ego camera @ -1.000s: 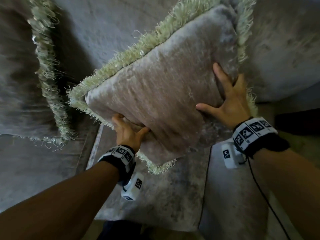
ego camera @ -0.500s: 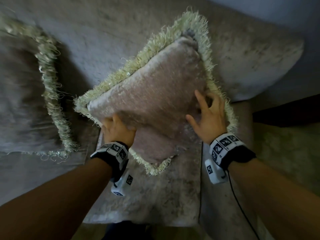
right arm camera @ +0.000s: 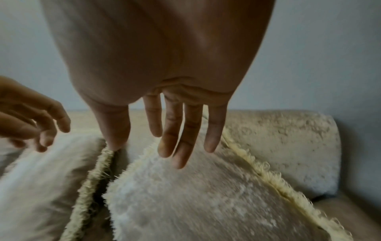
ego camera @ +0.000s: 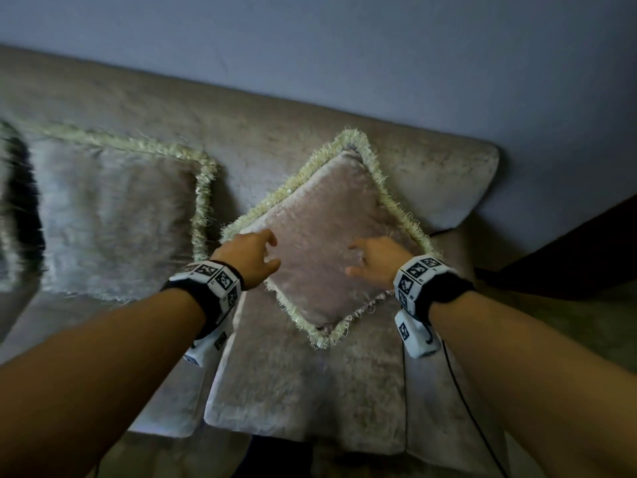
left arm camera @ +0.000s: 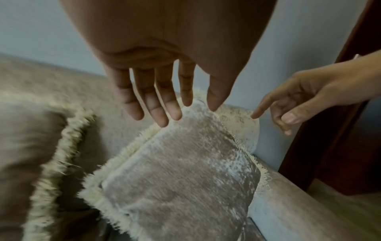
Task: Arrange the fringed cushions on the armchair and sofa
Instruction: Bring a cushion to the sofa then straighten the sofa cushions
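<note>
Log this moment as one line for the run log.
left hand: open, off cushion | right hand: open, off cushion | fringed cushion: corner-up against sofa backrest | second fringed cushion: beside it

Wall [ego camera: 344, 46]: plain, pale blue-grey, runs behind the whole scene. Light dim and even, source not in view. Dark brown wooden furniture [ego camera: 579, 250] stands at far right against the wall; its kind cannot be told. Floor [ego camera: 586, 326] at right, below that furniture: dull, greenish-brown, blurred. Wrist views confirm wall colour.
</note>
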